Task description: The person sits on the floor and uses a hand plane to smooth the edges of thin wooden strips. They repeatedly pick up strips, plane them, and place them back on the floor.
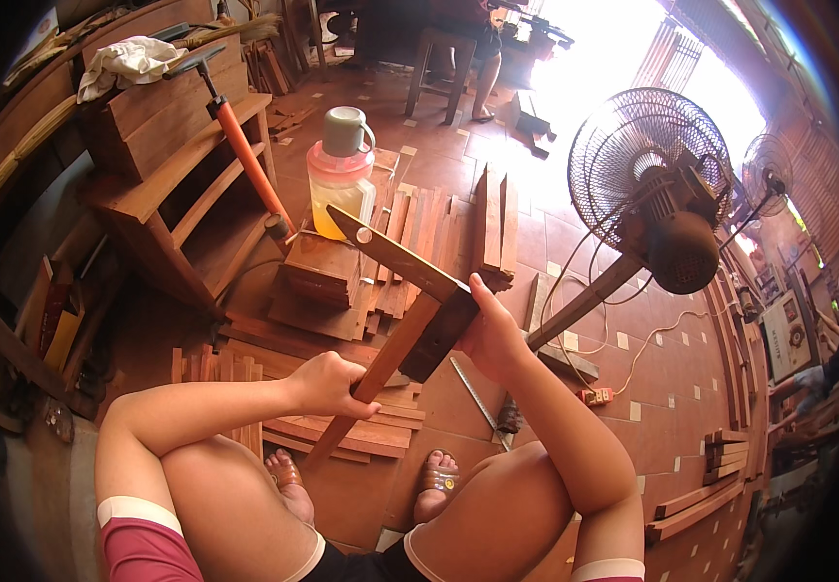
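My left hand (328, 385) is closed around the lower part of a reddish wooden strip (395, 354), which slants up and to the right in front of me. In my right hand (493, 335) is a try square, its dark stock (441, 335) lying against the strip's upper end. The thumb rests near the corner where stock and blade meet; the other fingers are mostly hidden. From that corner the square's long, pointed blade (395, 257) reaches up and left, with a hole near its tip. Beneath my hands lie stacked wooden pieces (342, 435) on the floor.
A yellow-filled jug (340, 189) with a cup on top stands on a wood block. Left of it, an orange hand pump (247, 155) leans by a wooden cabinet frame. A pedestal fan (647, 184), a power strip (595, 397) and a metal ruler (475, 393) are to the right.
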Tool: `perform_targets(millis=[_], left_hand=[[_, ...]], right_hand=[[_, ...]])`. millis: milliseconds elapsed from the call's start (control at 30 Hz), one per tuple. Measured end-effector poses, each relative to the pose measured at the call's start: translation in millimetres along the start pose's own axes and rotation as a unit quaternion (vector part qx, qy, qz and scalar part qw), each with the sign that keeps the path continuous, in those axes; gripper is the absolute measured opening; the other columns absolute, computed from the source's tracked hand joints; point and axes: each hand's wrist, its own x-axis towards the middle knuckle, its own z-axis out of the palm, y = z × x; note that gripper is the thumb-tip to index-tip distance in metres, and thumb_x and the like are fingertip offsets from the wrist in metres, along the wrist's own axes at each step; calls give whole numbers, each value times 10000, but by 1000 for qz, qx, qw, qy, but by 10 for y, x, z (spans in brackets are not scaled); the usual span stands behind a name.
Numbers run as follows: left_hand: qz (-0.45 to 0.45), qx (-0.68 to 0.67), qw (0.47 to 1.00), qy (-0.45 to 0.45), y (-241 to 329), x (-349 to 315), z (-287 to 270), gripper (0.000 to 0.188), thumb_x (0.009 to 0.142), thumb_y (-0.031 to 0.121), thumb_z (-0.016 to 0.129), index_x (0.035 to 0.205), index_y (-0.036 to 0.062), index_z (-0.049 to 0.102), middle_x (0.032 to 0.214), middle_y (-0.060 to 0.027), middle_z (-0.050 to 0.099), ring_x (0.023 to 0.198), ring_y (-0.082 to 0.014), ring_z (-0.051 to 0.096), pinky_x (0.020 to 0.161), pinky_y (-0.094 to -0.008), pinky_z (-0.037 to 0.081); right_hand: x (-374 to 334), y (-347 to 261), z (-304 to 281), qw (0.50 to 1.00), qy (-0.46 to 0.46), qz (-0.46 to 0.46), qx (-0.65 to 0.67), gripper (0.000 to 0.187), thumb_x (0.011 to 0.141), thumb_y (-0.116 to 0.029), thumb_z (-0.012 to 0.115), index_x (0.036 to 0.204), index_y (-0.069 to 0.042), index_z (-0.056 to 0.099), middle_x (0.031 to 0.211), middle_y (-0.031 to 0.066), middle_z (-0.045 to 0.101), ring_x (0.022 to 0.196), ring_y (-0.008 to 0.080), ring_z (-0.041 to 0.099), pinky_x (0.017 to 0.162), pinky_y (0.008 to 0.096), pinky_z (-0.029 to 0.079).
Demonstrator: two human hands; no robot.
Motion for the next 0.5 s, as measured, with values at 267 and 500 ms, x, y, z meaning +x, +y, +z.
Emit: perform_targets(millis=[267,500], left_hand=[[1,3,1000,4,-23,1,13,419,760,470,785,772,59,709,671,-130,683,639,-302,697,634,-376,557],[-1,-1,1000,3,-9,-5,4,413,758,464,788,777,58,711,673,-129,685,639,-298,698,635,-374,557]], right_hand=[[-6,-6,10,1000,-5,0,-1,515,1048,-509,446,1266,-63,585,1195,87,670,1101,211,633,981,455,500],[15,13,-31,1000,-12,3,-21,572,1049,-516,413,1361,-48,514,1294,124,631,1155,256,627,987,467,500]])
